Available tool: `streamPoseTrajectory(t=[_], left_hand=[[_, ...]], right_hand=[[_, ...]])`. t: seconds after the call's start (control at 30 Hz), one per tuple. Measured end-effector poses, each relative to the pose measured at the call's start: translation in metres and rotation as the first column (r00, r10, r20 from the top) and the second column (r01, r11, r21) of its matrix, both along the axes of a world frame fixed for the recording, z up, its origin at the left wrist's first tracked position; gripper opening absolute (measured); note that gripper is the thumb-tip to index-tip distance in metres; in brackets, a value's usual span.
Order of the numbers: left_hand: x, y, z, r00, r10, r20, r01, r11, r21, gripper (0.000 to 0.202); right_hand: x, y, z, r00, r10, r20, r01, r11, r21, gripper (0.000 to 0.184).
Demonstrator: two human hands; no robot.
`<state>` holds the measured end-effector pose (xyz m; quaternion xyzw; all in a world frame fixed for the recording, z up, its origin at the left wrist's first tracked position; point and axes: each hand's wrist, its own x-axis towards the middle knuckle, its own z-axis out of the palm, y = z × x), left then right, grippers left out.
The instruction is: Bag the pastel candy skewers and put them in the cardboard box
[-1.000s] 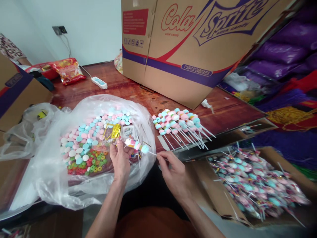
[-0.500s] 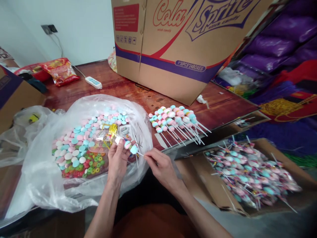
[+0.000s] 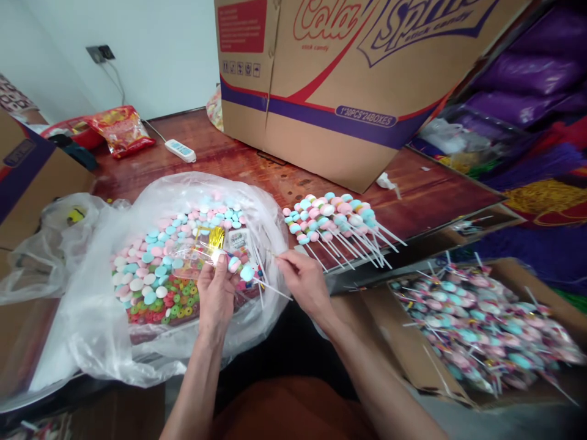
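Moved up and away from the stick (image 3: 279, 291) since half a second ago: right hand (image 3: 303, 284), thumb and forefinger now pinched narrow, apparently on a thin strip (image 3: 270, 252), too blurred to name for certain. Left free by that shift: the stick's bare end, pointing out to the right, below those fingertips and apart from them. Held by one hand only, then: the candy (image 3: 247, 272), pink and blue, tilted over the plastic bag (image 3: 270, 214), pinched between thumb and fingers of the left hand (image 3: 216, 302), with clear wrapper (image 3: 186, 252) around its other end. Cannot tell how tightly. Near that hand: gold ties (image 3: 216, 237) and loose sweets (image 3: 160, 271). Just beside the bag, on the table (image 3: 202, 134): heaped candy sticks (image 3: 328, 220). Farther right, lower down: an open box (image 3: 403, 360) of wrapped ones.
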<state>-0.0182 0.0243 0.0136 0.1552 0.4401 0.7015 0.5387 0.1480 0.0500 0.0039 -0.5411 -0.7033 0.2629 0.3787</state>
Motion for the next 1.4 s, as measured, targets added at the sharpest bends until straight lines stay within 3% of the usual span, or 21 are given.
streamPoseTrajectory(t=[0.1, 0.2, 0.33, 0.43, 0.53, 0.77, 0.83, 0.93, 1.07, 1.23, 1.4], left_hand=[[-0.003, 0.000, 0.000, 1.000, 0.003, 0.012, -0.003, 1.000, 0.007, 0.032], [-0.002, 0.000, -0.001, 0.999, 0.016, 0.034, -0.016, 1.000, 0.000, 0.031], [0.001, 0.001, -0.001, 0.997, -0.004, 0.080, 0.004, 1.000, 0.001, 0.029], [0.001, 0.000, 0.003, 0.993, -0.033, 0.114, 0.035, 0.999, -0.021, 0.027], [-0.002, -0.002, 0.008, 0.989, -0.058, 0.139, 0.065, 0.996, -0.053, 0.025], [-0.006, -0.006, 0.011, 0.974, -0.162, 0.160, 0.181, 0.977, -0.109, 0.022], [-0.004, -0.006, 0.011, 0.970, -0.189, 0.152, 0.207, 0.972, -0.109, 0.024], [-0.004, -0.009, 0.012, 0.957, -0.257, 0.135, 0.272, 0.957, -0.104, 0.027], [-0.011, -0.009, 0.015, 0.940, -0.336, 0.057, 0.340, 0.936, -0.092, 0.042], [-0.014, 0.002, 0.020, 0.996, -0.081, 0.039, 0.080, 0.996, 0.030, 0.043], [-0.006, 0.010, 0.024, 0.991, -0.121, 0.064, 0.117, 0.991, 0.062, 0.037]], right_hand=[[0.007, 0.001, -0.002, 0.940, -0.202, 0.275, 0.190, 0.979, 0.069, 0.018], [0.006, -0.010, 0.005, 0.884, -0.275, 0.379, 0.192, 0.951, 0.242, 0.030], [-0.007, -0.034, 0.012, 0.951, -0.009, 0.309, -0.094, 0.944, 0.316, 0.021], [-0.017, -0.046, 0.005, 0.972, 0.115, 0.206, -0.179, 0.926, 0.332, 0.022], [-0.019, -0.047, -0.003, 0.980, 0.157, 0.126, -0.193, 0.912, 0.361, 0.026], [-0.013, -0.038, -0.003, 0.946, 0.118, 0.302, -0.275, 0.788, 0.551, 0.024], [-0.014, -0.036, -0.004, 0.940, 0.101, 0.324, -0.273, 0.794, 0.544, 0.027], [-0.016, -0.037, -0.009, 0.950, 0.105, 0.294, -0.236, 0.858, 0.456, 0.030], [-0.015, -0.041, -0.013, 0.984, 0.175, 0.035, -0.177, 0.924, 0.338, 0.031], [-0.012, -0.042, -0.010, 0.973, 0.207, -0.097, -0.165, 0.929, 0.331, 0.027], [-0.014, -0.042, -0.013, 0.972, 0.225, 0.061, -0.231, 0.890, 0.392, 0.029]])
